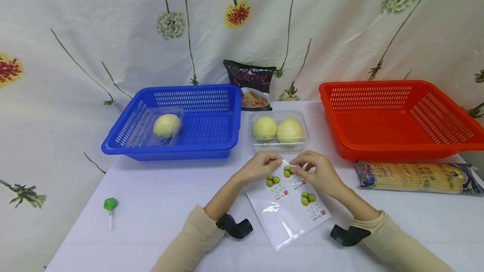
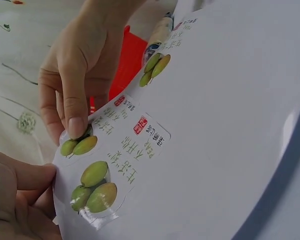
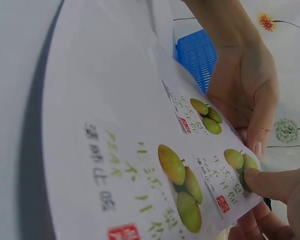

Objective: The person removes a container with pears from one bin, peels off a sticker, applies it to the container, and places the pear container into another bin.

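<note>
Hidden under the sticker sheet point(image 1: 274, 217) in places: fingertips of the left grip point(image 1: 262, 166) and of the right grip point(image 1: 317, 172). Cut off at the view's edge: the red basket point(image 1: 372, 129), beyond the sheet and to its right. Partly tucked behind the blue basket point(image 1: 170, 150), beyond the sheet and to its left: a black packet point(image 1: 255, 73). Hard to trace inside that blue basket: a clear tub around one pale yellow fruit point(image 1: 166, 126). Reads "Curry" in pink across the black packet. Reads "PEAR" on one of the labels point(image 2: 95, 190) of the sheet, near green characters seeming to say 生活“梨”不开你; too blurred to read, the red seals point(image 2: 141, 125). Too small to read: most lettering on the long packet point(image 1: 416, 177), right of the sheet. Pinched at the far corner by both grips: the sheet, slanting from there over the white counter point(image 1: 170, 221); cannot tell whether touching along its near edge. At the corner's left, the left grip; just beside it, the right grip, with thumb on a label. Just beyond the sheet: a clear box point(image 1: 277, 114) with two yellow fruits point(image 1: 290, 130). Well left of the sheet: a green lollipop point(image 1: 110, 204).
</note>
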The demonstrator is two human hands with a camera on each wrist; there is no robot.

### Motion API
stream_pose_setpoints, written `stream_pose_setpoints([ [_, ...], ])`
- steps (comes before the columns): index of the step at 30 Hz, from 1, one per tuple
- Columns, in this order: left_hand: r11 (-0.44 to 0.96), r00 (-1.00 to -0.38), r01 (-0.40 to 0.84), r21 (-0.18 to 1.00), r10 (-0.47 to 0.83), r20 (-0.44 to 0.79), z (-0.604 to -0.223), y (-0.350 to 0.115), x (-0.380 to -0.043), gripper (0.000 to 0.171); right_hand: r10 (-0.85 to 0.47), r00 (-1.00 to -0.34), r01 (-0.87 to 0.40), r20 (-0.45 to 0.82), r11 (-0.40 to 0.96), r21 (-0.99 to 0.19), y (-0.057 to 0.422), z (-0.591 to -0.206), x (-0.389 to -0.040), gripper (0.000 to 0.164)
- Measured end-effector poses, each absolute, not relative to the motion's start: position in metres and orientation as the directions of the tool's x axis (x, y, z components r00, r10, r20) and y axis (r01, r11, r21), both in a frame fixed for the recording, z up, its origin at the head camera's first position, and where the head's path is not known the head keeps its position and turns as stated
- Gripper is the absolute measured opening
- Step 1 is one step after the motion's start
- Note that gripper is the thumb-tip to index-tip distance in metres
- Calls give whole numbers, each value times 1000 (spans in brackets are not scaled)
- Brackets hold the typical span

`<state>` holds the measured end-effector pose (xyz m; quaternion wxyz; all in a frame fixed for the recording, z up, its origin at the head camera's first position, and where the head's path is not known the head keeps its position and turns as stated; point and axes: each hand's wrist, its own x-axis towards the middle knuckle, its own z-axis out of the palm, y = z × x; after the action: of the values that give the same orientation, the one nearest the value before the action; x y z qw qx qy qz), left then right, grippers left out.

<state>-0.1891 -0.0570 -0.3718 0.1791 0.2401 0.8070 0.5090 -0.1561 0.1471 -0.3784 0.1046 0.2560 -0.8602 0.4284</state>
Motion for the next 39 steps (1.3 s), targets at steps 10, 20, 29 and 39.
stream_pose_setpoints([
  [10, 381, -836, 240, 893, 549, -9, -372, -57, -188, 21, -350, -804, -592, 481, 550, -590, 145, -377, -152, 16],
  [20, 432, -848, 270, 860, 530, 0, -375, -55, -190, 19, -370, -797, -597, 477, 604, -529, 143, -372, -144, 16],
  [29, 456, -852, 272, 847, 523, -8, -379, -57, -194, 20, -448, -744, -668, 497, 520, -532, 147, -369, -144, 18],
  [39, 435, -851, 268, 859, 526, 0, -383, -60, -198, 20, -488, -701, -712, 520, 425, -560, 147, -366, -142, 22],
])
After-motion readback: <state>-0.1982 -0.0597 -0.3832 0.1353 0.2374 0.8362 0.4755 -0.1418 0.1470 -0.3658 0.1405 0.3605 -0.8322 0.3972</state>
